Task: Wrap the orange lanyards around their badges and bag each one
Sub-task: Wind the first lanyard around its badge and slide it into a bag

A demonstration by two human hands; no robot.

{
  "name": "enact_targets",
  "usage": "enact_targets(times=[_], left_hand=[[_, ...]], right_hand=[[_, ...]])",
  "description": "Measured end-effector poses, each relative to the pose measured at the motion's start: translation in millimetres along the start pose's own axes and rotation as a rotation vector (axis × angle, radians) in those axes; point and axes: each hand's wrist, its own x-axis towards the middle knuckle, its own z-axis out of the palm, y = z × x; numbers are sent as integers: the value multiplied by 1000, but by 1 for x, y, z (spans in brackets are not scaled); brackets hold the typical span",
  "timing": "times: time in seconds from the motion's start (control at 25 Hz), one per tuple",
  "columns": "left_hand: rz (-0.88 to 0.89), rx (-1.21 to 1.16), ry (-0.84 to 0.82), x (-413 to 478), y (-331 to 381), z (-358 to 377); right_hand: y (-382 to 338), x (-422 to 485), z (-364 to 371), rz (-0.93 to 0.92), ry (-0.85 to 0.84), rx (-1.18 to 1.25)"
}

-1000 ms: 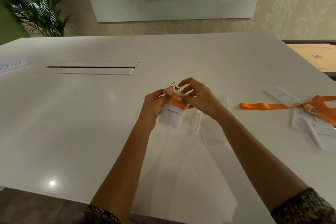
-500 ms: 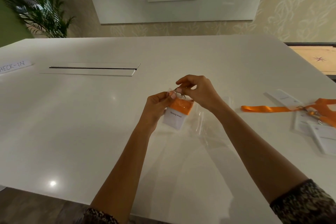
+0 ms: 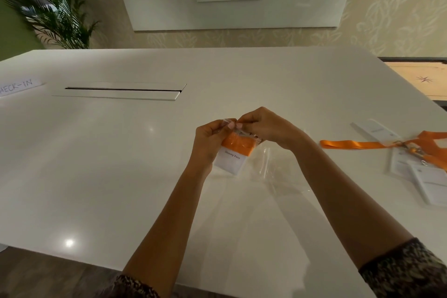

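A: What do the hands do?

B: Both are raised a little above the middle of the white counter [image 3: 96, 164]. The left hand [image 3: 210, 140] pinches the top left corner of a small clear bag [image 3: 233, 150] between thumb and fingers. The right hand [image 3: 266, 128] pinches the same top edge from the right side, fingers curled tight. The thumbs almost touch each other.

A: And what is in the bag?

B: A white badge [image 3: 229, 159] with a printed name, and an orange lanyard [image 3: 238, 144] wound around its upper part. A metal clip shows at the top, close under the right fingers. If the bag is already sealed, I cannot tell.

A: Are there other bags?

B: Yes, some empty clear bags [image 3: 278, 172] lie flat on the counter under the right wrist.

A: Other badges?

B: Near the right edge lie several white badges [image 3: 430, 181] with loose orange lanyards [image 3: 358, 144] stretched toward the middle. These are not wrapped and not bagged.
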Motion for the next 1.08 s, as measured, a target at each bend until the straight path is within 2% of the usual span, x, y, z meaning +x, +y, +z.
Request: enact_targets(times=[0.12,0.16,0.28,0.36,0.64,0.72,0.84,0.96,1.08], left_hand=[[-18,-46,106,-2,-1,2],[-28,-72,132,-2,0,2],[-87,-162,168,0,7,3],[-121,-175,194,-1,10,4],[-166,-206,288,-5,9,11],[-178,-180,268,-6,9,13],[-190,-46,127,1,16,3],[-190,62,66,7,23,-5],[-171,-10,103,7,25,-3]], right_hand=[[1,-4,1,28,-115,78],[3,-3,4,-23,-67,29],[7,-5,15,-181,216,-63],[10,-4,15,-233,275,-96],[10,-4,6,-146,67,-121],[15,-5,8,-175,165,-159],[23,-6,10,-251,332,-191],[21,-7,5,-263,286,-202],[18,-8,2,-244,222,-224]])
